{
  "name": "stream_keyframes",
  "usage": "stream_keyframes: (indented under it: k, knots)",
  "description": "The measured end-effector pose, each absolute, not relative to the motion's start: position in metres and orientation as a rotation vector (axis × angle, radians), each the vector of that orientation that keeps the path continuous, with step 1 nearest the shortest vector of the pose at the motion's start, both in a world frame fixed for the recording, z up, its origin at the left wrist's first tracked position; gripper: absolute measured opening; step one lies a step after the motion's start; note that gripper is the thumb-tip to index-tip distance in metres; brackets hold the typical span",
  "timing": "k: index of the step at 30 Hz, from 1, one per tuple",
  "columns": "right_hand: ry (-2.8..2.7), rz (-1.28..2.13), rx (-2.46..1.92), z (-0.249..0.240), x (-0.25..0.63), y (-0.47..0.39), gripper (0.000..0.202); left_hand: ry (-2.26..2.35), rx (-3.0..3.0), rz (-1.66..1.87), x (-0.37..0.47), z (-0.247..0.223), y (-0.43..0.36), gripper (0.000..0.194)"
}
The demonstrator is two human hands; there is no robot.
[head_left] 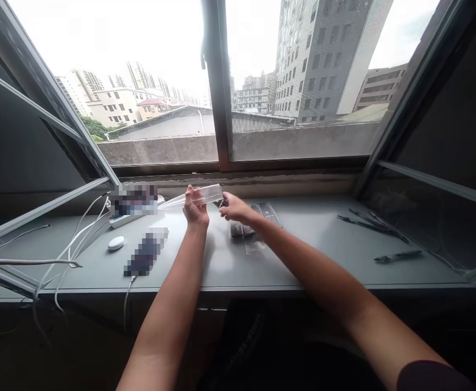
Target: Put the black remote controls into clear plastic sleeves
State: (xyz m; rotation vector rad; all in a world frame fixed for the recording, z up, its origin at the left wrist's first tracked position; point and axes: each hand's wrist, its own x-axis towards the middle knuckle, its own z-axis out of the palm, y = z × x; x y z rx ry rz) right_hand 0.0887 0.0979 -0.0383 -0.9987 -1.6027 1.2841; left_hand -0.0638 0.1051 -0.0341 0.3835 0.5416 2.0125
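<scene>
Left hand (196, 208) pinches a clear plastic sleeve (211, 194), raised over the bench (311, 260), far end slanting left. Right hand (235, 208) grips a small dark patterned piece (222, 202) at the sleeve's near end; whether they touch, cannot tell. Grey packets (238, 228) lie beneath the right forearm, partly hidden by it. Left side crowded: white cables (71, 250), round white case (116, 243), pixelated dark slab (146, 252) with a lead. Right: slim dark pen-like items (368, 224), well apart. Window (221, 108) behind.
</scene>
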Motion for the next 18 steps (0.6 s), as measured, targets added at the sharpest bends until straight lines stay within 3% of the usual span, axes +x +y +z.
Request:
stream_keyframes:
  k: [2, 6, 12, 18]
  knots:
    - [-1.478, 1.414, -0.977, -0.033, 0.125, 0.094, 0.023, 0.536, 0.408, 1.946, -0.057, -0.038, 0.105, 0.021]
    - [-1.161, 1.6, -0.799, -0.028, 0.188, 0.088, 0.009, 0.574, 0.454, 1.82, -0.044, -0.047, 0.106, 0.024]
    - [-0.706, 1.888, -0.545, -0.032, 0.208, 0.086, 0.037, 0.621, 0.457, 1.755, -0.038, -0.052, 0.108, 0.024]
    - [-0.709, 1.826, -0.634, -0.036, 0.195, 0.079, 0.012, 0.649, 0.437, 1.726, -0.037, -0.057, 0.111, 0.023]
